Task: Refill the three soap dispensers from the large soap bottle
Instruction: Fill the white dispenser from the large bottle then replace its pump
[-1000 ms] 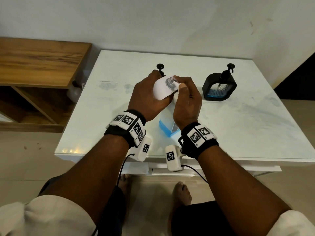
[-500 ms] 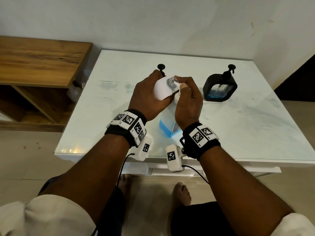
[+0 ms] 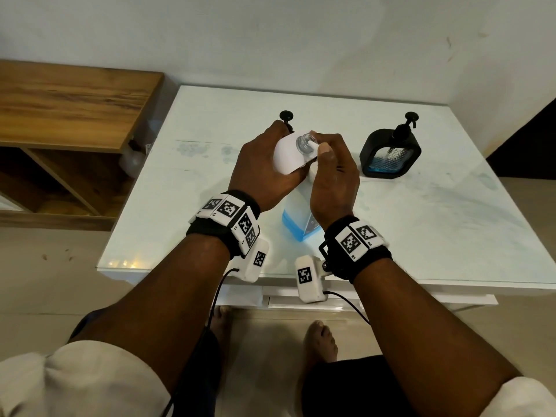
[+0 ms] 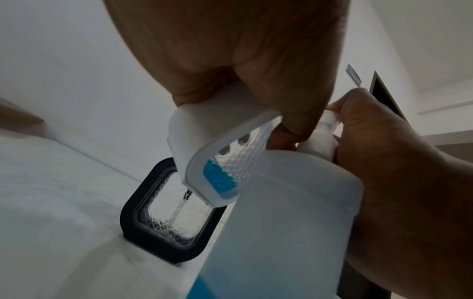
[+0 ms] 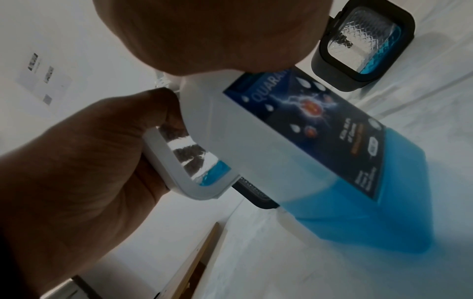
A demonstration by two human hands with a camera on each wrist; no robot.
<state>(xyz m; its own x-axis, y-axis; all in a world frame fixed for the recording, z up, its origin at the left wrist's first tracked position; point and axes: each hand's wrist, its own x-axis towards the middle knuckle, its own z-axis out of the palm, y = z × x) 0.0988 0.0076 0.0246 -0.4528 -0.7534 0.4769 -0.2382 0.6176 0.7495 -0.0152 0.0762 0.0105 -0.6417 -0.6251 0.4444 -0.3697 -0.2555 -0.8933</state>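
Soap bottle (image 3: 296, 222) at frame centre was gripped at its nozzle by the right hand (image 3: 332, 179); a tilted white dispenser (image 3: 290, 156) was clasped by the left hand (image 3: 260, 173).

Home room: white table (image 3: 421, 236), wooden shelf (image 3: 75, 97), bare feet.

A pale desk (image 3: 421, 236) stands against a plain white wall (image 3: 270, 40). A wooden shelf (image 3: 69, 97) sits beside it. The floor (image 3: 54, 281) is beige.
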